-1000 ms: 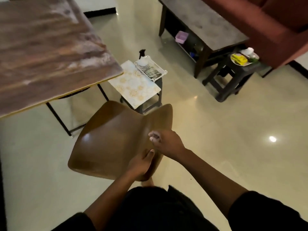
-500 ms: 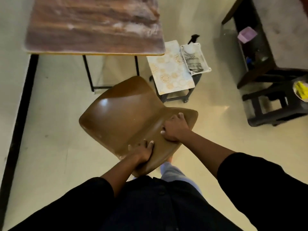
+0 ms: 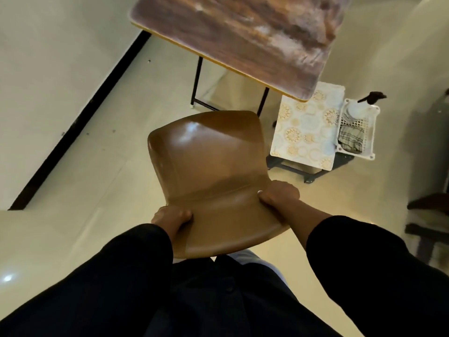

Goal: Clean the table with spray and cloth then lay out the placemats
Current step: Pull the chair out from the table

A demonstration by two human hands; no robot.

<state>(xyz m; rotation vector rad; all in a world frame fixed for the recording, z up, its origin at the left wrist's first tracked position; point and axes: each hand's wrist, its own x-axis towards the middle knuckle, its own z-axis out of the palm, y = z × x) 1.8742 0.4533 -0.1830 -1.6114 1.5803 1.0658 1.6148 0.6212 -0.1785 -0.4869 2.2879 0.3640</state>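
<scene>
A wood-grain table with whitish smears stands at the top of the view. In front of me is a brown moulded chair. My left hand grips the left edge of its backrest and my right hand grips the right edge. To the right, a patterned placemat lies on a low stool. Beside it a white basket holds a striped cloth and a spray bottle with a dark trigger.
A black skirting line runs along the wall on the left. The table's black legs stand just beyond the chair. Dark furniture sits at the right edge. Glossy pale floor lies all round.
The chair has turned so its seat faces the table. Both hands shifted from the middle of the backrest to its two side edges. My view swung left.
</scene>
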